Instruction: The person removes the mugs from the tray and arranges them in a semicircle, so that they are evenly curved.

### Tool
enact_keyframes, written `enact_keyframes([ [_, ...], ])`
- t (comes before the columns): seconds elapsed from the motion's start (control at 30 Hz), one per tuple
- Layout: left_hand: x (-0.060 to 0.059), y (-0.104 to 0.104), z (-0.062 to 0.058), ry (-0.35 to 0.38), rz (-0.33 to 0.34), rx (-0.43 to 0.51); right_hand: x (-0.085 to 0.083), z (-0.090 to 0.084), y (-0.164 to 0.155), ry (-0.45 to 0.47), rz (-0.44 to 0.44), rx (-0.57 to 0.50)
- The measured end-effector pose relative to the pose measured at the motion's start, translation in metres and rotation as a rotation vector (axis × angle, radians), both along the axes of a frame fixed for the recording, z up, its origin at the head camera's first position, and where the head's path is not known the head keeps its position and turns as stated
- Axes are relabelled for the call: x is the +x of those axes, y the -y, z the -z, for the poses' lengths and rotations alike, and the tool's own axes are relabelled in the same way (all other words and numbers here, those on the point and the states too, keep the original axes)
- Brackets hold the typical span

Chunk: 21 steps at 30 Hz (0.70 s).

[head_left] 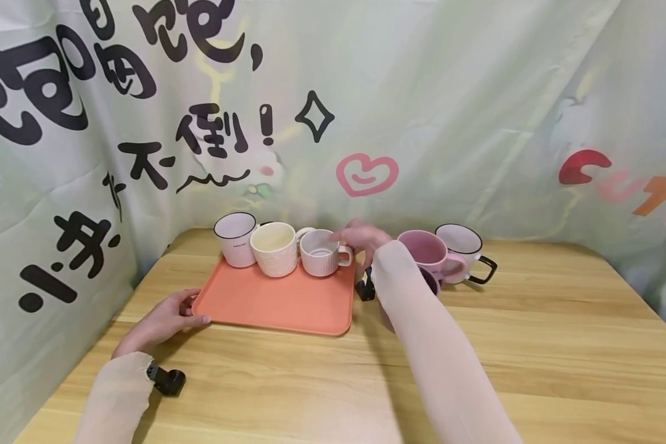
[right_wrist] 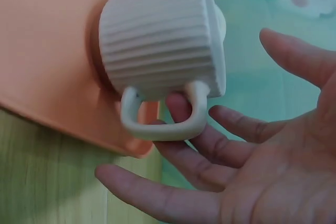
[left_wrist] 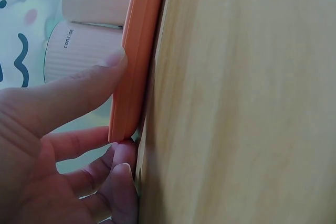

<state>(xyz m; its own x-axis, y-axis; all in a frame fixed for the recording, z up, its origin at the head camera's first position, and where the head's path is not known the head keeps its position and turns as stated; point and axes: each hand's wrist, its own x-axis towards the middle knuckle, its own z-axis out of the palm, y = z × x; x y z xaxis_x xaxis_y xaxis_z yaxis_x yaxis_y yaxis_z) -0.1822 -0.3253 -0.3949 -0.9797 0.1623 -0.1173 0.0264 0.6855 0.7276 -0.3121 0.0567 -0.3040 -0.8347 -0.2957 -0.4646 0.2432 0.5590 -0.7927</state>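
"concise" printed on side of ribbed pink mug (left_wrist: pixel 79 56). Backdrop cloth (head_left: pixel 422 92): black Chinese characters "不倒!", pink heart sign, partly cut-off coloured letters "CUT" at right edge.

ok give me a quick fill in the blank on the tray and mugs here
1. The orange tray carries ____ mugs.
2. The left hand holds the tray at its near ____ corner.
3. The right hand is open, fingers by the ____ of the ribbed white mug.
4. The mug with the black handle stands on the ____, off the tray.

Missing words: three; left; handle; table
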Motion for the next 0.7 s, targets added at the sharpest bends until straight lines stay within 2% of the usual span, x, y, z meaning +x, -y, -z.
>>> enact_keyframes([
  [0.13, -0.0001, 0.0005, 0.0003, 0.005, -0.002, -0.002, 0.0004, 0.0, -0.0004, -0.003, -0.021, 0.013],
  [0.37, -0.0009, 0.001, -0.0014, -0.009, 0.01, -0.004, -0.0016, 0.0006, -0.002, -0.015, -0.133, 0.024],
  [0.7, -0.0001, 0.0027, -0.0001, -0.021, 0.028, 0.022, -0.0013, 0.0053, 0.0044, -0.006, -0.061, -0.147],
])
